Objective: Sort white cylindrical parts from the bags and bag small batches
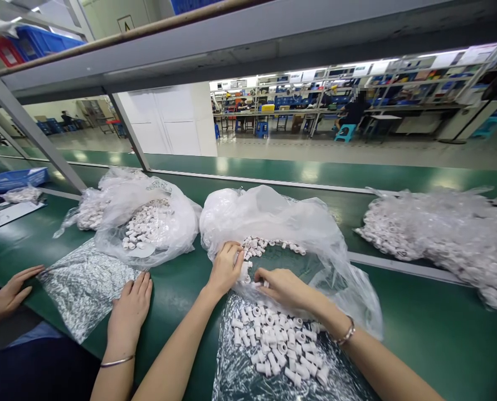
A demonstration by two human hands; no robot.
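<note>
My left hand [225, 268] rests at the mouth of a clear plastic bag [273, 214], with its fingers closed on the film at the left side. Inside the opening lie small white plastic fittings [254, 245]. My right hand [284, 287] is at the bag's near edge, thumb and fingers pinched around a white fitting that is mostly hidden. In front of both hands, a pile of white tubular fittings [279, 342] is spread over a crinkled, silvery clear plastic sheet [227, 367].
At left, a co-worker's hands [131, 303] touch another crinkled plastic sheet [89, 284]. Behind it stands an open bag of fittings [148, 223]. A full bag [441, 239] lies at right on the green table [432, 345]. A shelf [232, 50] crosses overhead. A blue tray [14, 179] sits far left.
</note>
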